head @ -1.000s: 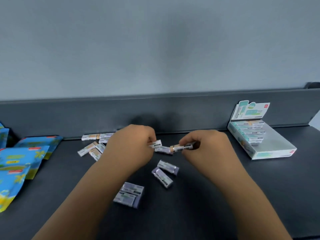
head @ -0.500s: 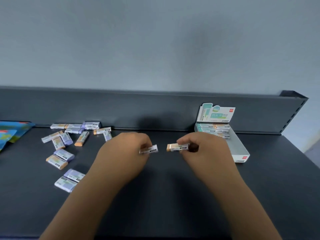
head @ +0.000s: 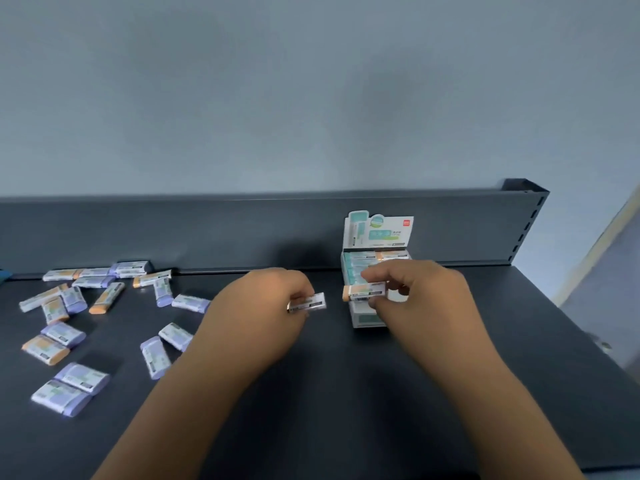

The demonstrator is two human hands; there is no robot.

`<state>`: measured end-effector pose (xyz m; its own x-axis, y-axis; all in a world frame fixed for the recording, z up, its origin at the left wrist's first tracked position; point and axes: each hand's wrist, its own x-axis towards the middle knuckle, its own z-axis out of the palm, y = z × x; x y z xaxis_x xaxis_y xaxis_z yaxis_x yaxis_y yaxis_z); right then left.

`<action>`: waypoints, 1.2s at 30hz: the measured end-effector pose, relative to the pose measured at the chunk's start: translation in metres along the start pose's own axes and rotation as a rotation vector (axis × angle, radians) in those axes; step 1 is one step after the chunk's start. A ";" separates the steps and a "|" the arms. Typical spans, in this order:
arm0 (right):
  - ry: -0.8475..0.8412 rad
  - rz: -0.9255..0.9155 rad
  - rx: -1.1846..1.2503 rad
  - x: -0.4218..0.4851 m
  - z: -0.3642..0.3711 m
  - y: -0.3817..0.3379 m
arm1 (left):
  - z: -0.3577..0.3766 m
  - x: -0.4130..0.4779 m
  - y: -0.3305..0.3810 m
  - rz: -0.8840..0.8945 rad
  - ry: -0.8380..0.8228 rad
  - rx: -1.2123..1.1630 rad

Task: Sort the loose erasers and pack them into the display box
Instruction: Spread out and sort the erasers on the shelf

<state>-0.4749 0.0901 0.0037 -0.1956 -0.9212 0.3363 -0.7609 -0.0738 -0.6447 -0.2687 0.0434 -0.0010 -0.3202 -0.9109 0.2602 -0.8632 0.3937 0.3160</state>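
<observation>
My right hand (head: pixel 420 292) pinches an orange-ended eraser (head: pixel 363 292) and holds it over the front of the white display box (head: pixel 367 318). The box stands against the back rail with its printed lid flap (head: pixel 379 232) upright and rows of erasers inside at the far end. My left hand (head: pixel 266 303) grips a white-sleeved eraser (head: pixel 310 302) just left of the box, above the table. Several loose erasers, purple and orange, lie scattered on the left; one purple eraser (head: pixel 156 356) lies near my left forearm.
The dark table (head: pixel 346 393) has a raised back rail (head: pixel 242 233) behind the erasers and box. Its right edge drops off near a pale floor strip (head: pixel 595 289). A stacked pair of purple erasers (head: pixel 71 389) lies at the front left.
Both hands have shifted right towards the display box, each keeping its eraser. The right hand's orange eraser is now over the box front; the view has panned so the loose pile sits further left.
</observation>
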 end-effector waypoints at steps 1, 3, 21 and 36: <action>-0.003 -0.007 -0.010 0.005 -0.009 0.008 | 0.003 0.004 0.009 -0.003 0.003 -0.012; -0.026 -0.013 -0.026 0.018 -0.028 0.024 | 0.010 0.011 0.027 -0.008 -0.001 -0.042; -0.273 -0.388 -0.452 0.113 -0.009 0.098 | 0.039 0.052 0.084 -0.074 -0.001 -0.045; -0.130 -0.363 -0.422 0.105 0.005 0.103 | 0.046 0.079 0.083 0.052 0.023 -0.047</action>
<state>-0.5709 -0.0160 -0.0311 0.1820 -0.9064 0.3811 -0.9515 -0.2602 -0.1643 -0.3833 -0.0017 0.0035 -0.3545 -0.8864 0.2979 -0.8263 0.4460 0.3439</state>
